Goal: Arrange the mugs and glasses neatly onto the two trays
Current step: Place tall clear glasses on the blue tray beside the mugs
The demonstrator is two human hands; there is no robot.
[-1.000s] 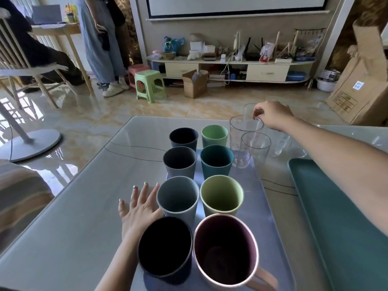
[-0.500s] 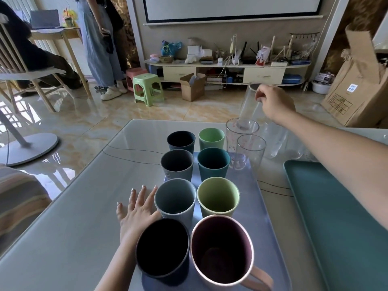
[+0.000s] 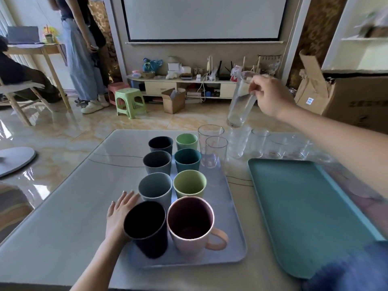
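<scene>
No writing was legible; a label on the box (image 3: 309, 101) was too small to read. The right hand (image 3: 270, 95) pinched a glass (image 3: 239, 101) by its rim, aloft above the table (image 3: 63, 206), tilted, base down-left. The left hand (image 3: 119, 213) lay flat, open, beside the grey tray (image 3: 228, 206).

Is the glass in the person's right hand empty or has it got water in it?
Empty, as far as shows. The lifted glass, tilted in the right hand, looks clear through its whole length, with no liquid line.
</scene>
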